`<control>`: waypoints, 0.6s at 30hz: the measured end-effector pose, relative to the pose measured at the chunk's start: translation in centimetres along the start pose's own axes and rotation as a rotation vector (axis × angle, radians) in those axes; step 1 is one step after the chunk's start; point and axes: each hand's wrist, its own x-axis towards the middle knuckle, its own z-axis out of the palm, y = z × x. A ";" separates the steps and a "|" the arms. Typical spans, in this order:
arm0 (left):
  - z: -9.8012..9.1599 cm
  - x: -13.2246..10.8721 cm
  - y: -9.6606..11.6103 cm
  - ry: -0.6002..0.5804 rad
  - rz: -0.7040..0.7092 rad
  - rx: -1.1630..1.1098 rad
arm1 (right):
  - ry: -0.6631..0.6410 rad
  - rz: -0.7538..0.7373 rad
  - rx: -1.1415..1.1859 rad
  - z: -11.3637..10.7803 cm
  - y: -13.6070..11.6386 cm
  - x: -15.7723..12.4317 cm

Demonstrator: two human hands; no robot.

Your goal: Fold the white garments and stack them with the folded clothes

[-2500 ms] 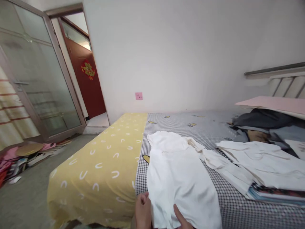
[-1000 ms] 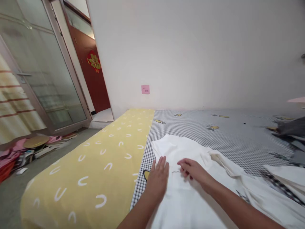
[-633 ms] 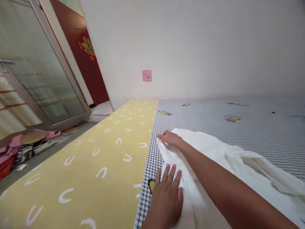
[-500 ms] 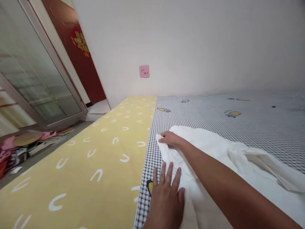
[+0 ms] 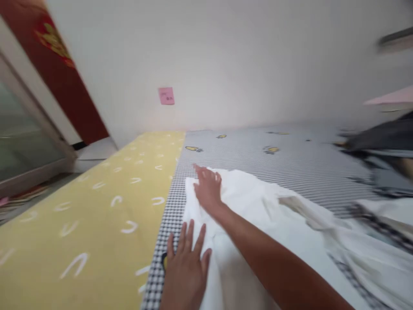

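White cloth [image 5: 245,189] lies spread and somewhat wrinkled over the black-and-white checked sheet [image 5: 232,150]. My left hand [image 5: 187,262] rests flat on the cloth's left edge and the checked border, fingers spread. Farther forward, my right hand [image 5: 208,187] is over the cloth's far left corner, its fingers apart and holding nothing. Folds of the cloth with checked trim bunch up at the right. Motion blur softens the right hand's fingertips.
A yellow sheet [image 5: 106,224] with white curved marks covers the left side. Behind stands a white wall with a pink note [image 5: 166,95]. Dark items [image 5: 387,133] lie at the right. A red door [image 5: 61,82] and a glass panel are at the left.
The view has swung to the right, bringing the dark items into sight. My right hand has let go of the cloth's corner and opened. My left hand stays flat at the edge.
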 end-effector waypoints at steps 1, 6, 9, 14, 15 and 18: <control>0.3 0.1 -0.3 0.031 0.015 0.014 | 0.024 -0.085 0.021 -1.1 0.1 -1.5; 1.3 0.6 -1.0 0.135 0.067 0.033 | 0.014 -0.053 0.238 -8.7 5.6 -7.7; 0.8 0.8 -0.7 0.075 0.057 0.052 | 0.198 0.259 0.080 -15.2 12.1 -9.1; 0.0 1.2 -0.2 0.004 0.015 0.092 | -0.034 0.595 -0.242 -22.0 19.3 -9.6; -0.1 1.3 -0.1 -0.007 0.009 0.097 | -0.078 0.625 -0.264 -22.2 19.7 -9.6; -0.3 1.3 0.1 -0.052 -0.005 0.092 | -0.010 0.670 -0.326 -22.3 19.8 -8.9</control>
